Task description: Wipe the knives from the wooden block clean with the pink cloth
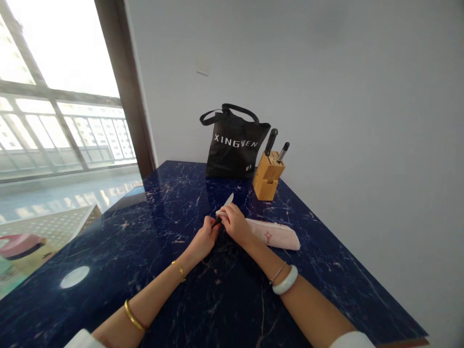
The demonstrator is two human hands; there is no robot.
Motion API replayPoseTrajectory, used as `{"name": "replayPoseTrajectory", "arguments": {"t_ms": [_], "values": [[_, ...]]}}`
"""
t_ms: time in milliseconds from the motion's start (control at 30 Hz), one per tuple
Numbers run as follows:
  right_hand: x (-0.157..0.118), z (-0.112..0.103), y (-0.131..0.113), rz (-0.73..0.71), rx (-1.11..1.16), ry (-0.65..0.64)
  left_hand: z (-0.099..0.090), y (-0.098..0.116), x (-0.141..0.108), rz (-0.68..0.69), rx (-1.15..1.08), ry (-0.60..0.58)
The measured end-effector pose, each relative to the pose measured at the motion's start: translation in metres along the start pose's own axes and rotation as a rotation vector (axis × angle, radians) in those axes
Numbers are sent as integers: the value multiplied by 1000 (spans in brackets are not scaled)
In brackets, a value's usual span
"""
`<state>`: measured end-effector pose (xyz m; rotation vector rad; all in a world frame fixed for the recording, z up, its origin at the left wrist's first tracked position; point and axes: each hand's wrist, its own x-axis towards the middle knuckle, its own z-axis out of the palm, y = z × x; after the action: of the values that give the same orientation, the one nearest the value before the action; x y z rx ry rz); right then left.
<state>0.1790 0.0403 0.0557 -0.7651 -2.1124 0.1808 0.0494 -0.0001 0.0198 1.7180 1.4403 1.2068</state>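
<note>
Left hand [205, 238] grips knife [228, 199]; right hand [235, 224] touches it

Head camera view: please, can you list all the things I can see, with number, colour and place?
Kitchen knife: one, silver blade, black handle, between both hands.
Pouch: one, pale pink, on the countertop right of the hands.
Knife block: one, light wood, far end of the countertop.
Knife handles: two, black, standing in the block.
Tote bag: one, black with white lettering, beside the block.
Countertop: one, dark blue marble, under everything.
Window: one, bright, at left.
Left hand: one, on the knife, gold bangle on that arm.
Right hand: one, on the knife, white bangle on that arm.
</note>
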Motion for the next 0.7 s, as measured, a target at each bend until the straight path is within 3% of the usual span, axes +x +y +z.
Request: {"name": "replayPoseTrajectory", "arguments": {"t_ms": [333, 700], "values": [[-2, -3, -1, 21, -20, -14, 2, -5, 2, -30, -75, 60], [-3, -5, -4, 9, -25, -3, -1, 3, -3, -6, -35, 3]]}}
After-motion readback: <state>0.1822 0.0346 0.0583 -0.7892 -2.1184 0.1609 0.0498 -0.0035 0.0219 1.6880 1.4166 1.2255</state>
